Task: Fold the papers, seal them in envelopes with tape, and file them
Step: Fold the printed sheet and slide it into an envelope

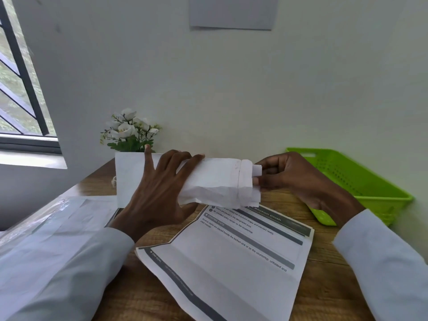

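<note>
The brown wooden table (324, 286) carries a printed white sheet, creased and lying flat near the person (231, 262), with a lime-green perforated plastic tray (361, 181) at the far right. Held above the table's middle is a white paper envelope (208, 179), its right end bulging and crumpled round folded white paper (256, 170) that sticks out of the mouth.

The likely trouble is a jam: the wad looks too thick, so pushing harder could tear the envelope or crumple it more, and leave the flap unable to close flat for taping.

The left hand (159, 195) grips the envelope's middle, fingers spread over the front. The right hand (289, 177) pinches the protruding paper, fingertips together at the opening.
</note>
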Demonstrator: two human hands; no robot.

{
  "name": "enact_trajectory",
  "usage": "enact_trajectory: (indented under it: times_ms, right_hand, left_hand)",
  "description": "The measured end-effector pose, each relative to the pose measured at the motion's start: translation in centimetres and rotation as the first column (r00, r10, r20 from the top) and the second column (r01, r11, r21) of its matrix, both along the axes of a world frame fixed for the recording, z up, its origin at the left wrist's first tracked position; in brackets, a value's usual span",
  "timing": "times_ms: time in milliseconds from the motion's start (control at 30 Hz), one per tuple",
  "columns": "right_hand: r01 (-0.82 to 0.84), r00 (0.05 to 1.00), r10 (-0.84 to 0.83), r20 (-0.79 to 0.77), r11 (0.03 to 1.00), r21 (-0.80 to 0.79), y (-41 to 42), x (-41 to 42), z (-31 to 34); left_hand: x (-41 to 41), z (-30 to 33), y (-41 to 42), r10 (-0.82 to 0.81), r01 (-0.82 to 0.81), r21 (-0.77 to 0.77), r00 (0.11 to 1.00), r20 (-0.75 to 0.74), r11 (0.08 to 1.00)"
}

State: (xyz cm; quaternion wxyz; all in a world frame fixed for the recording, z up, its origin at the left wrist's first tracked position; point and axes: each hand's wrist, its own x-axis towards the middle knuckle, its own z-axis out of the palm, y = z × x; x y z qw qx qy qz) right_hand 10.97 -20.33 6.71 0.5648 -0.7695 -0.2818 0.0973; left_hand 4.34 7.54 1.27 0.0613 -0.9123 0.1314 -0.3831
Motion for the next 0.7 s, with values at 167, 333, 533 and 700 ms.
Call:
enact_trajectory:
  times_ms: [167,333,533,700]
  right_hand:
    - [-0.027,0.998,0.027,-0.049,1.000,0.008,-0.9,0.1,0.2]
    - [0.033,0.999,-0.032,0.019,0.999,-0.021,1.2,-0.1,-1.4]
    - [0.107,0.994,-0.107,0.000,0.994,0.038,1.5,0.5,-2.4]
    - [0.016,0.997,-0.015,-0.073,1.000,0.023,2.2,-0.4,-2.8]
  left_hand:
    - [0.0,0.0,-0.1,-0.017,0.016,-0.027,1.000,-0.004,1.000]
    - [0.1,-0.3,-0.2,-0.061,0.061,-0.041,0.998,-0.014,0.997]
    - [-0.1,-0.2,-0.2,-0.110,0.109,-0.083,0.994,-0.001,0.991]
    - [-0.2,-0.1,-0.5,-0.171,0.169,-0.088,0.985,-0.006,0.982]
